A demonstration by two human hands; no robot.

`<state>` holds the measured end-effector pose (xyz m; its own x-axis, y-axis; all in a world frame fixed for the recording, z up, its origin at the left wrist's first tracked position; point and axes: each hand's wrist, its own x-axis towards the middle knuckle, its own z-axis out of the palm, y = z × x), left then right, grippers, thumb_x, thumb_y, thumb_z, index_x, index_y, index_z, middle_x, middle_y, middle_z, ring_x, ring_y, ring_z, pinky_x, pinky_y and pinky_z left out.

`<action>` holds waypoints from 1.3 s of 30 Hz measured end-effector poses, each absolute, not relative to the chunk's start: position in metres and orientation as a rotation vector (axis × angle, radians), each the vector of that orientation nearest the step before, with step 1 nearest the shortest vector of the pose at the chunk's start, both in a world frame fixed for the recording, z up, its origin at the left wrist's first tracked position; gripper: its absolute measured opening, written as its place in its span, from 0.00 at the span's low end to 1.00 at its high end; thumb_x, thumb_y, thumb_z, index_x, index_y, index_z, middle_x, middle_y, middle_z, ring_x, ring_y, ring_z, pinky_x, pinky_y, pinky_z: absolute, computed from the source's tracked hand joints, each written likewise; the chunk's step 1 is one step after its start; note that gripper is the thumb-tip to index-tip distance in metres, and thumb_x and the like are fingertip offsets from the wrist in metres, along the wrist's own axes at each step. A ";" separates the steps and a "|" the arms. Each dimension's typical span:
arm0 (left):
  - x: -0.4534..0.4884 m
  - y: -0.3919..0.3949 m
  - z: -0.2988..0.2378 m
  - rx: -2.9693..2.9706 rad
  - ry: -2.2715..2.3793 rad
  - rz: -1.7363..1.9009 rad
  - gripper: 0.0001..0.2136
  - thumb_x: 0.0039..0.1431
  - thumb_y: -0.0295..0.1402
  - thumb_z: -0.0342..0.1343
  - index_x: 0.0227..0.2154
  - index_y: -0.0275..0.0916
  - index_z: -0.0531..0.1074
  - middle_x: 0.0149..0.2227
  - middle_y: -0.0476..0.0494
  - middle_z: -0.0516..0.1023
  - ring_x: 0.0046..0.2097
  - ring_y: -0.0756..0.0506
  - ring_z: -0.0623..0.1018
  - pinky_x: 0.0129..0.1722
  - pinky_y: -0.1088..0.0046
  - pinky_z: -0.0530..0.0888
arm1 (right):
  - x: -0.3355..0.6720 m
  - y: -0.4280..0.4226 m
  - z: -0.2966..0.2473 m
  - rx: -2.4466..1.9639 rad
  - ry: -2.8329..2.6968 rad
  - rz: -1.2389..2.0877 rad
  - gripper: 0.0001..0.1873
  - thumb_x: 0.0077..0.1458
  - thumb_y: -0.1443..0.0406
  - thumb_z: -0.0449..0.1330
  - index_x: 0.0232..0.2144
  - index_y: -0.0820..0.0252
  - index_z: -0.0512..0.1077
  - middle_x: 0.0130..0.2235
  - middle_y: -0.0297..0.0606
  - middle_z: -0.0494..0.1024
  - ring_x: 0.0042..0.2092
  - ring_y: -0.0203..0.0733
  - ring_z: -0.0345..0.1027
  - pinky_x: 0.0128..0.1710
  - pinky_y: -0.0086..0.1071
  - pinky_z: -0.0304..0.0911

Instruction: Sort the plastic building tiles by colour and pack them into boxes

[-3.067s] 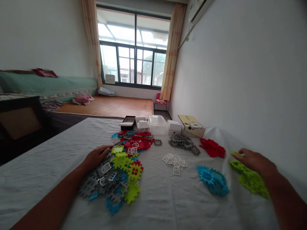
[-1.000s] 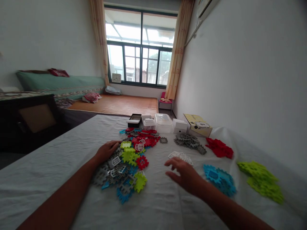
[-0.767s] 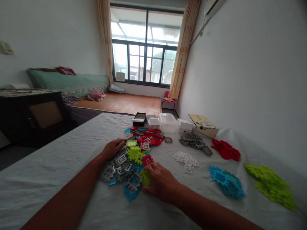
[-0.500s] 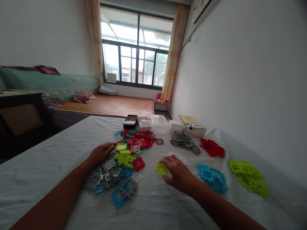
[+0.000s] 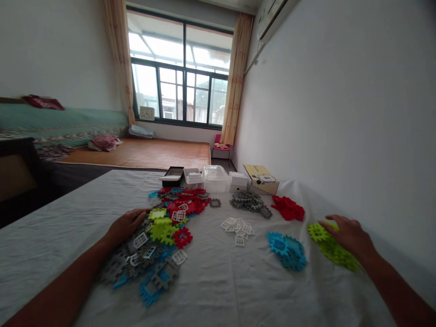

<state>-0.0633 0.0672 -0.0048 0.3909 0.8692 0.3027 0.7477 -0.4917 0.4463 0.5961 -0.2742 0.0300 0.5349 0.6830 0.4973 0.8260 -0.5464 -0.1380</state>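
A mixed heap of toothed plastic tiles (image 5: pixel 155 240), grey, blue, red and lime, lies on the white sheet (image 5: pixel 218 281). My left hand (image 5: pixel 126 225) rests flat on its left side, fingers stretched out. Far to the right, my right hand (image 5: pixel 347 232) lies with fingers spread on the lime-green pile (image 5: pixel 332 247) by the wall. Sorted groups lie between: blue tiles (image 5: pixel 286 245), red tiles (image 5: pixel 288 208), grey tiles (image 5: pixel 248 203) and small white window pieces (image 5: pixel 237 225).
Small boxes stand in a row at the sheet's far edge: a black tray (image 5: pixel 172 175), a clear tub (image 5: pixel 214 178), a white box (image 5: pixel 237 181) and a yellow carton (image 5: pixel 261 179). The white wall (image 5: pixel 340 113) runs close along the right. A bed and window lie beyond.
My right hand took a lime tile from the mixed heap and carried it right to the lime pile, where it now rests. My left hand stayed on the heap.
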 end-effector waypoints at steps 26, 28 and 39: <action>-0.065 0.056 -0.006 2.317 1.355 0.806 0.21 0.58 0.43 0.42 0.45 0.41 0.74 0.47 0.44 0.77 0.50 0.42 0.74 0.51 0.67 0.68 | 0.202 -0.019 0.029 -1.578 -1.984 0.431 0.15 0.44 0.65 0.65 0.37 0.58 0.71 0.35 0.35 0.76 0.36 0.38 0.69 0.37 0.30 0.62; -0.066 0.056 -0.006 2.310 1.352 0.806 0.21 0.58 0.43 0.42 0.46 0.40 0.74 0.47 0.44 0.77 0.49 0.42 0.74 0.51 0.67 0.68 | 0.208 -0.023 0.032 -1.549 -1.961 0.483 0.12 0.46 0.64 0.62 0.37 0.57 0.71 0.33 0.33 0.76 0.34 0.36 0.70 0.35 0.28 0.63; -0.065 0.055 -0.004 2.302 1.339 0.788 0.22 0.58 0.43 0.42 0.46 0.40 0.74 0.48 0.45 0.77 0.50 0.42 0.74 0.52 0.67 0.67 | 0.284 -0.066 0.043 -1.513 -1.888 0.904 0.15 0.47 0.62 0.58 0.38 0.61 0.75 0.26 0.32 0.75 0.24 0.32 0.65 0.25 0.26 0.61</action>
<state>-0.0645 0.0555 -0.0039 0.3944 0.8743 0.2831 0.6721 -0.4845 0.5600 0.2839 -0.0662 0.0427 -0.2135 0.9769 0.0088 0.6057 0.1394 -0.7834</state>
